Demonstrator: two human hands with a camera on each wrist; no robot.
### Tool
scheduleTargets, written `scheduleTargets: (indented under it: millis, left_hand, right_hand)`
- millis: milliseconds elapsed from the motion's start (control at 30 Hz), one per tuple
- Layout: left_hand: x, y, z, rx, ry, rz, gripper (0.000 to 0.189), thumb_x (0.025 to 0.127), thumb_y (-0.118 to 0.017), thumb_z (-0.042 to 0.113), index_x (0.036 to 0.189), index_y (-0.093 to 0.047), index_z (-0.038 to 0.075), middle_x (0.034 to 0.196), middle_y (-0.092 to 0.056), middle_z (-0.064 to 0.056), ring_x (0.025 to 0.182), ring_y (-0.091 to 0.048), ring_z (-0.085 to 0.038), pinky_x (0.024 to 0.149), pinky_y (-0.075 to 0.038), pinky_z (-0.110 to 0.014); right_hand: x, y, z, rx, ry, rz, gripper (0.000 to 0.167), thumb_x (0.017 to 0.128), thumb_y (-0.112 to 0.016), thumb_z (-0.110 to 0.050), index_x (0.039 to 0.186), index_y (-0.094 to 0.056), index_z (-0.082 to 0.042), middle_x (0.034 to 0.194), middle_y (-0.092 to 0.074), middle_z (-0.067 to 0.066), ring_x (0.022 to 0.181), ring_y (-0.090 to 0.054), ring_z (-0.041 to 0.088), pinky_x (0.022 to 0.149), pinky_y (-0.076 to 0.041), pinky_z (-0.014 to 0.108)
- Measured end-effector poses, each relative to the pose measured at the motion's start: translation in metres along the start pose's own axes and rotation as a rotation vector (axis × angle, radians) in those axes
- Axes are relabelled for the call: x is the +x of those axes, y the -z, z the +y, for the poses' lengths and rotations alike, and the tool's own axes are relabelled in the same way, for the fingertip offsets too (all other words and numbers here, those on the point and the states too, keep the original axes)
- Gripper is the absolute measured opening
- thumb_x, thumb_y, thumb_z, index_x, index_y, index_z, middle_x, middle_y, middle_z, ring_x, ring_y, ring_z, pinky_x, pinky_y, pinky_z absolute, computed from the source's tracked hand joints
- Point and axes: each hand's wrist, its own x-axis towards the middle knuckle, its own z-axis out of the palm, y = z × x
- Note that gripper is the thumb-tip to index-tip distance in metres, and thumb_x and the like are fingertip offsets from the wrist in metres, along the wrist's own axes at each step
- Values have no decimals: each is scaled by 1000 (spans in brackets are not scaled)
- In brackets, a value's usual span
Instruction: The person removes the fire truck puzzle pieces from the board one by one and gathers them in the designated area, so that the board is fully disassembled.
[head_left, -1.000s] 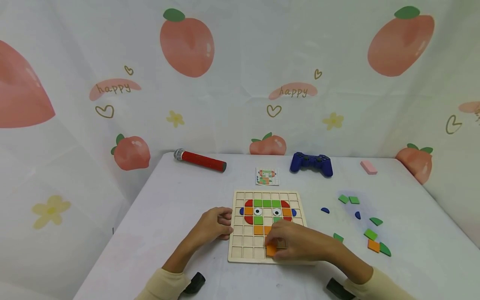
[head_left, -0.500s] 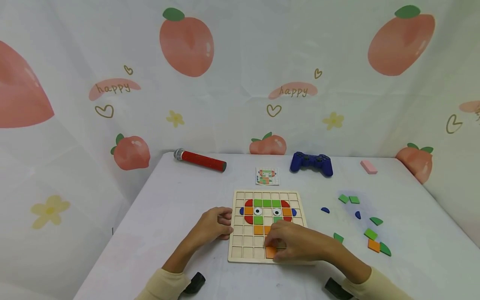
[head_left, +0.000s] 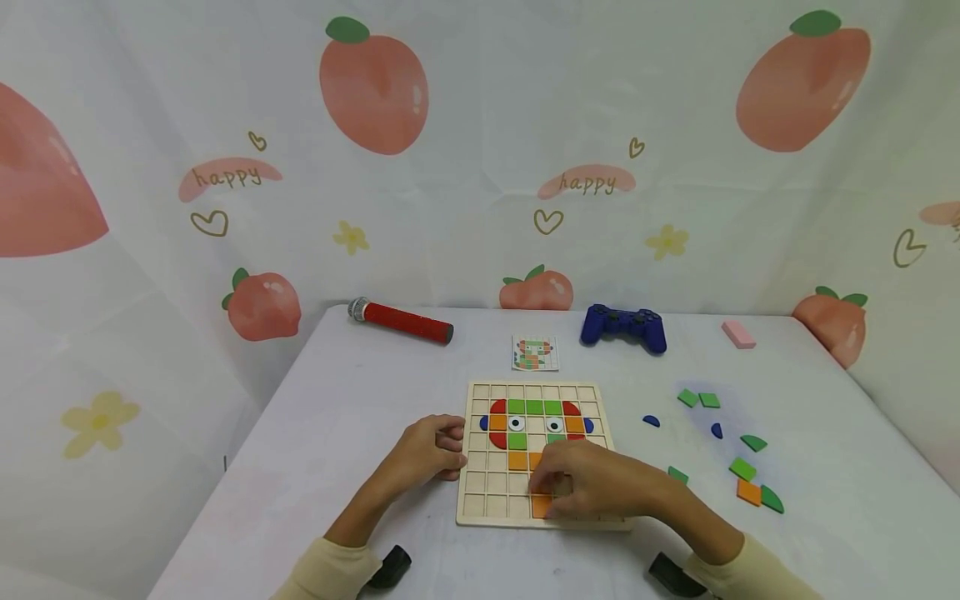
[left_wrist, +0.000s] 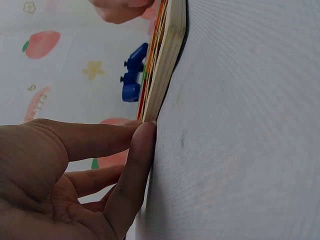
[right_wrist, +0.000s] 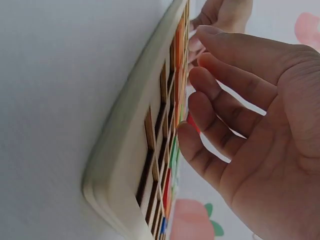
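Observation:
A wooden grid board (head_left: 495, 505), partly filled with coloured tiles and eye pieces, lies flat on the table. My left hand (head_left: 420, 450) holds its left edge, thumb and finger meeting at the side (left_wrist: 145, 126) in the left wrist view. Over the lower right of the grid is my right hand (head_left: 600, 479), its fingers loosely bent. An orange square tile (head_left: 541, 507) lies in a bottom-row cell beside the right thumb. No tile shows between the right fingers (right_wrist: 210, 107) in the right wrist view. Part of the grid is hidden under this hand.
Loose green, blue and orange pieces, among them an orange square (head_left: 748, 492), lie to the right. A pattern card (head_left: 535, 353) sits behind the board. A red microphone (head_left: 405, 322), a blue game controller (head_left: 623, 327) and a pink block (head_left: 738, 334) line the back.
The orange tile has settled from a slight tilt to flat in its bottom-row cell, and the right fingers have eased off it. The left hand stays at the board's edge.

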Motion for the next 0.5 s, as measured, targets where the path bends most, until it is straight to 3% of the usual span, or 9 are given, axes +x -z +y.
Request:
scheduleTargets:
  millis: [333, 500]
  left_hand:
    - [0, 0, -1, 2, -1, 0, 59, 87, -81, -3, 142, -58, -6, 115, -64, -11, 96, -65, -20, 72, -67, -33]
    - [0, 0, -1, -9, -2, -1, 59, 87, -81, -3, 142, -58, -6, 114, -64, -12, 95, -64, -20, 72, -67, -33]
  right_hand:
    - [-7, 23, 22, 47, -6, 133, 22, 93, -82, -24, 114, -78, -21, 103, -68, -9, 95, -60, 12, 81, -56, 26]
    - [-13, 37, 38, 45, -60, 221, 25, 93, -82, -24, 116, -77, -17, 105, -70, -4, 95, -61, 16, 79, -53, 26]
